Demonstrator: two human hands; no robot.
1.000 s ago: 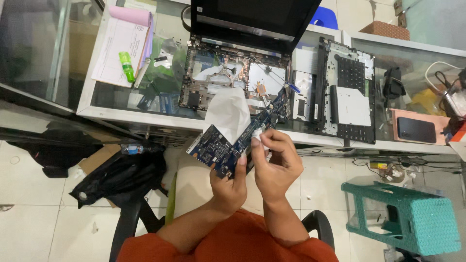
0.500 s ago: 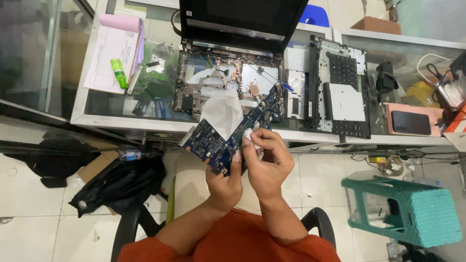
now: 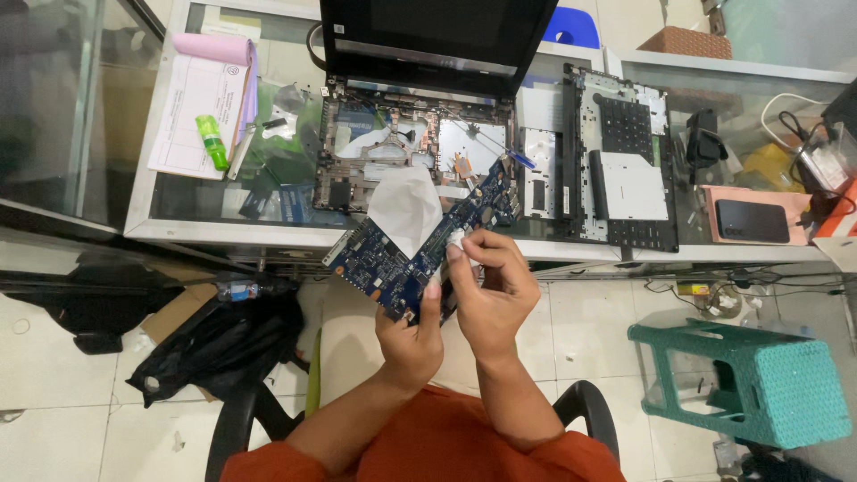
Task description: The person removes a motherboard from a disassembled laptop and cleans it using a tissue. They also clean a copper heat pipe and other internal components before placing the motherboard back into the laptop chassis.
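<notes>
Board barely shifted since earlier; one blue circuit board (image 3: 402, 259) held off the bench (image 3: 223, 230) near edge, left hand (image 3: 412, 332) gripping its near corner, right hand (image 3: 486, 286) pinching one white wad (image 3: 456, 238) against it. Open floor below.

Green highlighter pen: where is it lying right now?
In the head view, the green highlighter pen lies upper left on the glass-topped counter, at the right edge of the white form pad, left of the opened black laptop base.

Your single head-mounted camera looks steeply down from above, close over your hands, taking in the glass tabletop (image 3: 223, 228) ahead and the tiled floor (image 3: 54, 393) beneath you.
</notes>
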